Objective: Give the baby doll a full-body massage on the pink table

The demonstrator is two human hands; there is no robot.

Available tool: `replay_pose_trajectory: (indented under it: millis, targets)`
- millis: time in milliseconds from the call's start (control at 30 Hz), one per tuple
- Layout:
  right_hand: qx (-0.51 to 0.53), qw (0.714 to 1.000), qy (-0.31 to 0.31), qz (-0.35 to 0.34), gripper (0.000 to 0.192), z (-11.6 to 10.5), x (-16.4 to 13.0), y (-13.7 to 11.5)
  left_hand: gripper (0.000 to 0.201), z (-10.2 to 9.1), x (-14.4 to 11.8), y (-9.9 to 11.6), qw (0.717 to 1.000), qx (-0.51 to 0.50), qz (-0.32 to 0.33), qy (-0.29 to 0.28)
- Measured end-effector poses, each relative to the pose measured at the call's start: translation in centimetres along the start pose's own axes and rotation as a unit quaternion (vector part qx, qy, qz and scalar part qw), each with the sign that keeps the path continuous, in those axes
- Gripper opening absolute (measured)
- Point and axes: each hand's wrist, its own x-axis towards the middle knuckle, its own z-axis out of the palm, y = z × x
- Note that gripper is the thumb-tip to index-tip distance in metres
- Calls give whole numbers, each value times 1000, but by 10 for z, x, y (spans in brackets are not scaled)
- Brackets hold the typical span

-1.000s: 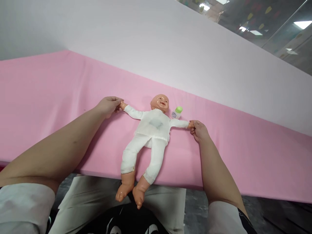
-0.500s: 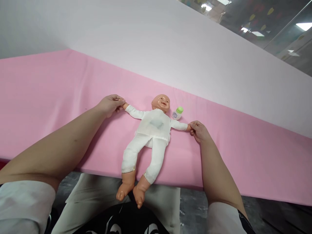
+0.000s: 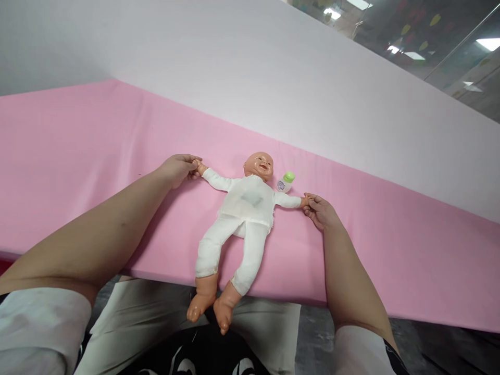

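Note:
A baby doll (image 3: 247,200) with a white cloth body lies on its back, arms spread wide. Its head and feet are smooth and tan, and there is a greyish patch on its chest. My left hand (image 3: 180,169) is closed around the doll's hand on the left side. On the other side, my right hand (image 3: 320,210) pinches the doll's other hand between thumb and fingers. A small bottle (image 3: 285,182) with a green cap lies beside the doll's head, near the arm that my right hand holds.
Under the doll is a pink padded surface (image 3: 375,250), its front edge running just above my lap; the doll's feet hang past that edge. A pale wall (image 3: 234,62) rises behind, with a glass pane (image 3: 437,47) at the upper right.
My left thumb and right fingers have shifted slightly on the doll's hands, leaving more of those hands showing. Doll and bottle stay in place.

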Motion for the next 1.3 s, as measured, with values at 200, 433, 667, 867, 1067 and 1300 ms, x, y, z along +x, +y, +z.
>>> replay_pose_trajectory:
  millis: [200,433,667,867,1067,1300]
  targets:
    - [-51,999,-5,1,47,4,-1,-1,19,0,-5,5,1000,15,12,-10]
    - [-84,996,16,-12,46,9,1,3,10,4,-9,7,998,55,31,18]
    - [-97,995,34,-8,42,6,5,6,4,4,-2,1,999,43,13,22]
    - [-62,998,-2,-4,44,3,1,1,12,3,-2,4,1000,7,-18,14]
    - [-51,997,-47,-16,48,2,-4,-1,19,1,-5,5,1000,-5,-8,-8]
    - [-98,995,-22,-13,45,7,-1,1,13,1,-7,4,997,69,37,-2]
